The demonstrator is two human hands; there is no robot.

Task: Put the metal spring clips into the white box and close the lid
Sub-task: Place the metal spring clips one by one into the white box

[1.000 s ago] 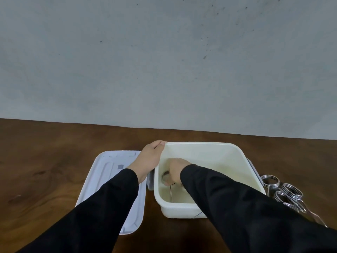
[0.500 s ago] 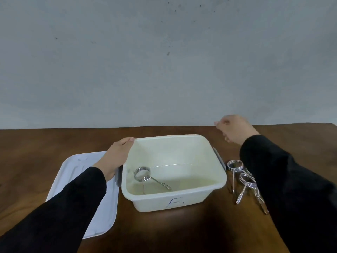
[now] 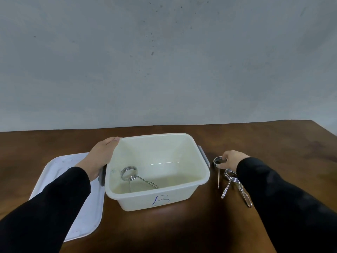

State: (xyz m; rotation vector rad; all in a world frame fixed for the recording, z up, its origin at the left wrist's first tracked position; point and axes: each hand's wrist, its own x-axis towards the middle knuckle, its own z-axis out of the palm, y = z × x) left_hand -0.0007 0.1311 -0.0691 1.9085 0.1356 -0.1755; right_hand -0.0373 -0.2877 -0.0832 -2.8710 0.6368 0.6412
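While one shiny metal spring clip with a coiled ring and two long wire legs (image 3: pixel 134 177) already lies on the floor of the open white plastic box (image 3: pixel 184 193), toward its left side with the legs pointing at the near wall, we've got the rest of the metal spring clips (image 3: pixel 234 181) sitting on the dark brown wooden table (image 3: pixel 282 141) just to the right of the box. The box stands upright, roughly mid-table, with a blue handwritten mark on its near wall and a grey latch handle (image 3: pixel 203 155) on its right end. Our right hand (image 3: pixel 231 158) is down at the far clip of that pile, fingers curled around its coiled ring (image 3: pixel 218 161) and touching it; honestly we can't tell if it's properly gripped or just touched, and the clip's leg looks to be on the table. Two more clips lie tangled just nearer to us, partly hidden by the black sleeve (image 3: pixel 284 201). Our left hand (image 3: pixel 101 156) is laid flat against the box's left wall, fingertips up at the far left corner of the rim, palm pressed on the side. The flat white rectangular lid (image 3: pixel 60 168) lies on the table left of the box, right beside it, under our left forearm. Behind the table there's a plain grey wall (image 3: pixel 164 61) with a few dark specks.
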